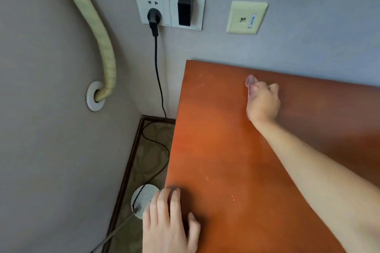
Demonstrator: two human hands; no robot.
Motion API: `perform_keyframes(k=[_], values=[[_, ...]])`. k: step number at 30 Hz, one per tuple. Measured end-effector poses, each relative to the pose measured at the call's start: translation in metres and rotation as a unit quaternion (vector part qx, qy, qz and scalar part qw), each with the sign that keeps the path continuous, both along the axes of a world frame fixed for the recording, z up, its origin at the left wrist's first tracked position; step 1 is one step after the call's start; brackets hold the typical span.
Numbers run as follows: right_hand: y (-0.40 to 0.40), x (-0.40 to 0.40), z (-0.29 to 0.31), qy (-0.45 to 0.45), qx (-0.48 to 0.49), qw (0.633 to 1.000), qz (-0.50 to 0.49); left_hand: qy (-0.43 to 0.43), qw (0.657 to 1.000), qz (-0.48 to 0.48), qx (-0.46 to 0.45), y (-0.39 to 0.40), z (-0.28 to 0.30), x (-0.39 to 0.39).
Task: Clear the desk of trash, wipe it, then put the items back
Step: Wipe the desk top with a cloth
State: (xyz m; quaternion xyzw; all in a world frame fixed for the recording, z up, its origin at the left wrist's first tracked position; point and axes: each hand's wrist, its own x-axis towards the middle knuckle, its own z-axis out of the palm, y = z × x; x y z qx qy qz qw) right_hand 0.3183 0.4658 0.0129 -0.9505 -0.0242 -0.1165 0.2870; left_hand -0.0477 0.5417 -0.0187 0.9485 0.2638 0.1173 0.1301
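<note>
Desk (236, 160), reddish-brown wood, fills the lower right of the head view, its far edge against the grey wall and its left edge beside a strip of patterned floor. Small pale specks and faint scuffs show on the surface near the left front and near the far left corner. Right hand (262, 101) is extended across the desk toward the far edge, fingers curled over a small pinkish, translucent item (249, 82) that protrudes from the fingertips at the hand's left side; motion blur prevents identifying it as a cloth, wipe or wrapper. It lies on or just above the desktop near the far edge. Left hand (169, 222) rests flat at the desk's front left edge, fingers straight and spread loosely, thumb on the wood, holding nothing. On the floor just beside that hand stands a round white object with a ribbed top (144, 201), a dark cable crossing it. On the wall above, a white double socket plate (162, 8) carries a black plug (153, 20) whose cable runs down to the floor, and a black adapter (185, 7) whose thin lead runs off to the right. A cream data-port plate (246, 17) sits to the right of the sockets. A pale yellow wrapped pipe (102, 47) descends the left wall into a white round collar (95, 96).
</note>
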Motion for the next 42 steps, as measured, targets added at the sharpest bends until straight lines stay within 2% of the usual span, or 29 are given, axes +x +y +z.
perform_keyframes(k=[2,5,9,10,12,14,17,19,22,25,27,30,31,33,35,37,38,40,42], values=[[0.031,0.02,-0.003,0.018,-0.017,1.0,-0.008,0.012,1.0,-0.013,0.006,0.001,-0.001,-0.001],[0.104,0.009,-0.005,0.017,-0.077,0.986,0.145,0.025,0.997,-0.056,0.035,0.002,-0.001,0.001],[0.157,-0.078,0.01,0.14,-0.044,0.919,0.366,0.04,0.995,-0.091,0.005,0.003,0.005,0.0],[0.157,-0.099,0.014,0.128,-0.063,0.894,0.425,0.049,0.995,-0.093,-0.005,0.003,0.006,-0.001],[0.141,-0.128,0.024,0.074,-0.073,0.872,0.479,0.067,0.993,-0.096,-0.017,0.003,0.007,-0.004],[0.108,-0.128,0.027,-0.001,-0.079,0.899,0.43,0.082,0.992,-0.092,-0.022,0.004,0.008,-0.004],[0.022,-0.104,0.026,-0.073,-0.043,0.972,0.219,0.094,0.991,-0.089,-0.023,0.002,0.008,-0.005],[-0.041,-0.109,0.024,-0.043,-0.054,0.993,0.095,0.086,0.992,-0.087,-0.024,0.001,0.009,-0.005],[-0.084,-0.162,0.006,0.016,-0.071,0.997,0.01,0.077,0.993,-0.084,-0.033,0.001,0.01,-0.005],[-0.044,-0.234,-0.013,0.014,-0.075,0.997,0.027,-0.005,0.994,-0.059,-0.097,0.002,0.011,-0.008],[0.007,-0.28,-0.013,0.052,-0.036,0.989,0.134,-0.113,0.978,-0.015,-0.175,0.005,0.019,-0.015],[0.074,-0.325,-0.003,0.096,0.003,0.945,0.314,-0.221,0.932,0.104,-0.268,0.021,0.037,-0.038],[0.085,-0.327,0.006,0.102,0.024,0.939,0.327,-0.23,0.924,0.142,-0.27,0.028,0.045,-0.047],[0.073,-0.319,0.023,0.053,0.087,0.954,0.282,-0.215,0.932,0.16,-0.242,0.039,0.057,-0.062],[0.021,-0.304,0.034,-0.029,0.133,0.974,0.181,-0.168,0.955,0.108,-0.217,0.044,0.058,-0.064],[-0.058,-0.279,0.034,-0.07,0.096,0.991,0.057,-0.097,0.976,0.01,-0.193,0.041,0.054,-0.056],[-0.097,-0.264,0.032,-0.06,0.052,0.997,-0.008,-0.07,0.982,-0.05,-0.167,0.036,0.049,-0.051],[-0.153,-0.242,0.019,0.03,0.015,0.991,-0.131,-0.04,0.98,-0.15,-0.122,0.025,0.041,-0.042],[-0.151,-0.247,0.001,0.082,-0.009,0.981,-0.176,-0.037,0.975,-0.19,-0.108,0.012,0.038,-0.031]])
